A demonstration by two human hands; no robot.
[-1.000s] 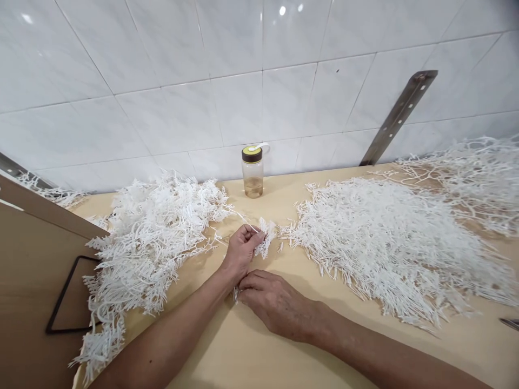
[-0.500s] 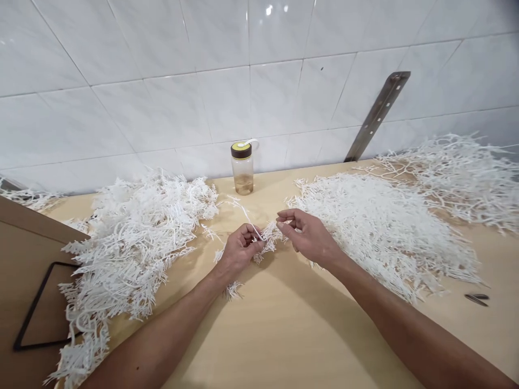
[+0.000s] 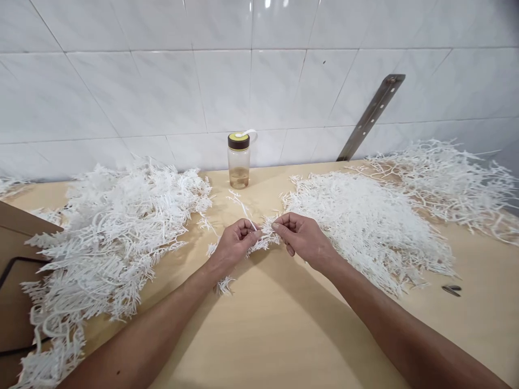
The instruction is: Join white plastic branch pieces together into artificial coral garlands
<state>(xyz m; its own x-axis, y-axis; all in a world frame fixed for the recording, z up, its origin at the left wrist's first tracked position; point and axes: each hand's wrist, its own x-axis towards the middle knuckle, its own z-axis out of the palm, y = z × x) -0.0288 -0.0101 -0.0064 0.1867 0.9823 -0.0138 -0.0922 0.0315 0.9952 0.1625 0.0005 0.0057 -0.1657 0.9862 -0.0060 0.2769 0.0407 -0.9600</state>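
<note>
My left hand [image 3: 239, 240] is closed on a thin white branched strand [image 3: 240, 203], whose far end points up toward the bottle. Just right of it, my right hand [image 3: 298, 235] has thumb and forefinger pinched together at the edge of a small white feathery sprig [image 3: 266, 236] between the hands; what the pinch holds is too small to make out. A big heap of white branched pieces [image 3: 121, 232] lies to the left. Another dense heap [image 3: 365, 224] of finer white pieces lies right of my right hand.
A clear bottle [image 3: 239, 160] with a dark and yellow lid stands near the tiled wall. Behind it to the right leans a metal bracket [image 3: 371, 118]. Looser white strands [image 3: 454, 181] lie far right, small dark blades [image 3: 451, 290] below them. A brown box [image 3: 20, 292] is at left.
The fingers of my right hand have closed into a pinch and moved slightly left, closer to my left hand. The view has shifted a little.
</note>
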